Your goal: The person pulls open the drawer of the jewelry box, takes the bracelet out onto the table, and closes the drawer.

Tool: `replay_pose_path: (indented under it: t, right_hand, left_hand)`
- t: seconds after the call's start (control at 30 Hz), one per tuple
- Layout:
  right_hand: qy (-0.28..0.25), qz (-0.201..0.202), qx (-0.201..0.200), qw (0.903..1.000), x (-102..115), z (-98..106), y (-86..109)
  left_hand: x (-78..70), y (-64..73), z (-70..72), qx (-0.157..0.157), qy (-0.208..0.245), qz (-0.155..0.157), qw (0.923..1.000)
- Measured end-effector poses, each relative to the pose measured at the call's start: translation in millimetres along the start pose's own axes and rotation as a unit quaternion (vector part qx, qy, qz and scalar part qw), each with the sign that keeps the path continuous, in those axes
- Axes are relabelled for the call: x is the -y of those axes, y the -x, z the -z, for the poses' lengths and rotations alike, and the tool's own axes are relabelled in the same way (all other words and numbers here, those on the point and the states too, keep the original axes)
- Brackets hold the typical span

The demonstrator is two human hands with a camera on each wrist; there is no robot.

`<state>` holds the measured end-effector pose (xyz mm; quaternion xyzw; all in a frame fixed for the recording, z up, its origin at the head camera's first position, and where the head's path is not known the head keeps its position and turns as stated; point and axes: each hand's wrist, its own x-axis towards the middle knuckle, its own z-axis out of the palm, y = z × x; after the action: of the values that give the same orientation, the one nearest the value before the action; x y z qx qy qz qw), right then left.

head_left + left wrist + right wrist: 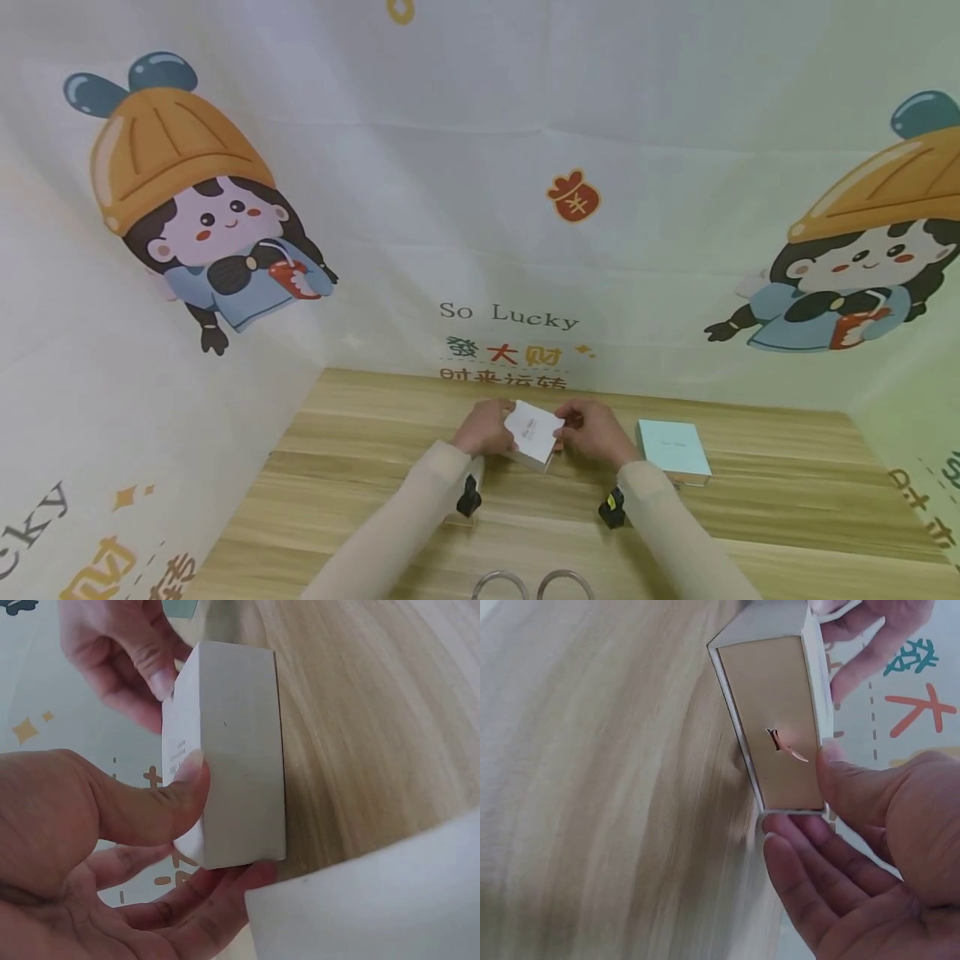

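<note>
A small white box [531,431] with faint printing on its top is held between both hands near the back of the table. My left hand [486,427] grips its left end, thumb over the printed face and fingers at the side, as the left wrist view shows. At the other end my right hand [594,432] holds the edge, with the thumb [847,776] on the printed face and fingers around the short side. The right wrist view shows that end's tan inner drawer [769,697], flush in the white sleeve, with a small copper-coloured ribbon pull [786,745].
A pale turquoise box [673,448] lies on the wooden table [780,492] to the right. A white flat-sided thing [375,900] stands close by my left hand. Two grey rings [501,572] show at the front edge. Printed cloth [465,208] walls the table in.
</note>
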<state>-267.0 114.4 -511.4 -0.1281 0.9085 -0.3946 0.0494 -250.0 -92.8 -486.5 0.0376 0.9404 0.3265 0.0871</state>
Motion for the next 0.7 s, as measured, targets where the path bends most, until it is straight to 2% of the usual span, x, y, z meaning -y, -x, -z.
replay_pose_path:
  t: [0.23,0.33,0.5,0.7]
  right_hand:
    - [0.015,-0.016,-0.035,0.9992,0.0,-1.7,14.6]
    - [0.018,-0.026,-0.053,0.9981,0.4,-3.7,21.3]
    - [0.027,-0.045,-0.074,0.9959,3.3,-6.7,32.2]
    - [0.044,-0.058,-0.09,0.9933,5.7,-9.0,39.8]
  left_hand:
    - [3.7,-9.0,2.0,-0.011,0.06,0.009,0.9981]
    - [2.9,-13.2,2.2,-0.018,0.064,0.012,0.9977]
    - [-0.4,-18.2,-0.7,-0.021,0.083,0.036,0.9956]
    - [-2.3,-22.7,-3.0,-0.026,0.088,0.034,0.9952]
